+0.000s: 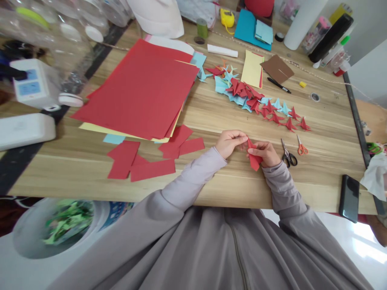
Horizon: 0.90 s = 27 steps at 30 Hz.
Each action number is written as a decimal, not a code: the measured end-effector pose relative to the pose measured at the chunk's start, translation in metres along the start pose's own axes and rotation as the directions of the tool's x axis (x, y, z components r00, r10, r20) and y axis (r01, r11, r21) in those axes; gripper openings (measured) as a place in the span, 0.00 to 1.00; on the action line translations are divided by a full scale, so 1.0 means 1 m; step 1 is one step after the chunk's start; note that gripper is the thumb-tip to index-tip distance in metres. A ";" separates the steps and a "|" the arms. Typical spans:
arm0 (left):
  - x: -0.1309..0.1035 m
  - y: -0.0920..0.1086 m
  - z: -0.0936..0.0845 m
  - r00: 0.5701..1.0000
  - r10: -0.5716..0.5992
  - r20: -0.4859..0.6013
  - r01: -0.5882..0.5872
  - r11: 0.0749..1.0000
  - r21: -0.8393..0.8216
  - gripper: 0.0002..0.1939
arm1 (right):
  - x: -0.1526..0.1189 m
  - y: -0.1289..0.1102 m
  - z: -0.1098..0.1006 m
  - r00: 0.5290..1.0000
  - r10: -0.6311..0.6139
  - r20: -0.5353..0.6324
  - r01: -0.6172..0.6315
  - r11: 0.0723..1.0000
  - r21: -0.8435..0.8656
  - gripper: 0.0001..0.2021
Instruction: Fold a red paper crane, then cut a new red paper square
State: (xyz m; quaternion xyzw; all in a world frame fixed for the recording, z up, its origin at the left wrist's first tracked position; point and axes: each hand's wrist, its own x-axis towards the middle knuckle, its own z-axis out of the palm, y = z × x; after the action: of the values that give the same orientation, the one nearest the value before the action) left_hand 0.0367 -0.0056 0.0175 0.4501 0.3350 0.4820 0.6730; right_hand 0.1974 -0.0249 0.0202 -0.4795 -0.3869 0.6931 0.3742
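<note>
A small folded piece of red paper (pixel 253 158) is held over the wooden table (pixel 211 189), near its front edge. My left hand (pixel 231 142) pinches its upper tip from the left. My right hand (pixel 264 153) grips its right side, thumb laid across the fold. Both wrists rest close to the tabletop. Beyond my hands lies a row of finished red and blue folded paper figures (pixel 260 105). Cut red paper squares (pixel 145 159) lie to the left of my left arm.
A stack of large red sheets (pixel 142 90) covers the left middle. Black scissors (pixel 288 155) and small orange scissors (pixel 301 147) lie right of my hands. A black phone (pixel 349 197) sits at the front right corner. A pen (pixel 278 85), yellow and brown paper and clutter stand farther back.
</note>
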 end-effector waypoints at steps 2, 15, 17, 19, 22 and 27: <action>0.000 -0.001 0.000 1.000 -0.001 0.003 0.001 1.000 -0.013 0.14 | 0.000 0.000 0.000 1.000 0.004 -0.004 -0.004 1.000 0.005 0.11; 0.000 0.000 0.001 0.998 0.023 -0.055 -0.019 0.997 0.070 0.18 | -0.001 -0.003 0.003 0.999 0.034 -0.002 -0.034 0.999 0.007 0.11; 0.000 0.000 0.001 0.998 0.052 -0.030 -0.050 0.996 0.080 0.19 | -0.001 -0.002 0.003 1.000 0.031 0.007 -0.031 0.999 0.010 0.11; 0.001 -0.001 0.002 0.997 0.072 -0.019 -0.071 0.994 0.085 0.20 | 0.000 -0.001 0.002 1.000 0.028 0.012 -0.028 0.999 0.017 0.11; 0.002 -0.003 0.002 0.997 0.074 -0.020 -0.073 0.994 0.082 0.21 | 0.000 0.000 0.001 0.999 0.030 0.013 -0.030 0.999 0.027 0.11; 0.002 -0.004 0.003 0.995 0.094 -0.019 -0.091 0.988 0.127 0.23 | 0.000 -0.001 0.001 0.999 0.032 0.003 -0.032 0.998 0.045 0.12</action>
State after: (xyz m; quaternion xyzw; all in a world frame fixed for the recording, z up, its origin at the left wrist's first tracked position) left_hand 0.0411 -0.0053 0.0150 0.5006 0.3522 0.4961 0.6159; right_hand 0.1966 -0.0251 0.0212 -0.4763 -0.3640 0.7080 0.3733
